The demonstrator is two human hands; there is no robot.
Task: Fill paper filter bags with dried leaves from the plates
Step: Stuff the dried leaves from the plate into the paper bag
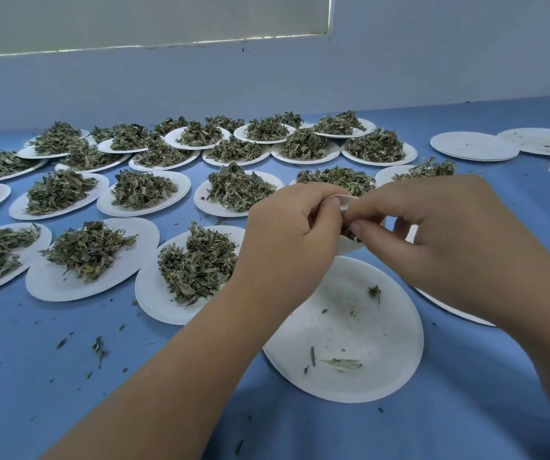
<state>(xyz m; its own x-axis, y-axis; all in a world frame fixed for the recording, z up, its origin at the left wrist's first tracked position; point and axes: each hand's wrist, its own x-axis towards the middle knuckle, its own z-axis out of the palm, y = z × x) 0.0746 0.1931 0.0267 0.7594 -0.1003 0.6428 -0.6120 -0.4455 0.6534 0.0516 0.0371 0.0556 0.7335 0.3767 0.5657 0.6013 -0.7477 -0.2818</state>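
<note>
Left hand (292, 227) and right hand (443, 227) are both pinching the paper filter bag (346, 202), holding it above a nearly bare plate (383, 343) on the blue surface (68, 376).

left hand (287, 237) and right hand (449, 234): both bare. forearms (167, 376) bare along their whole visible length, to the edge of view. fingers (380, 207) slender; nails cut short and plain, two showing clearly at the thumbs.
</note>
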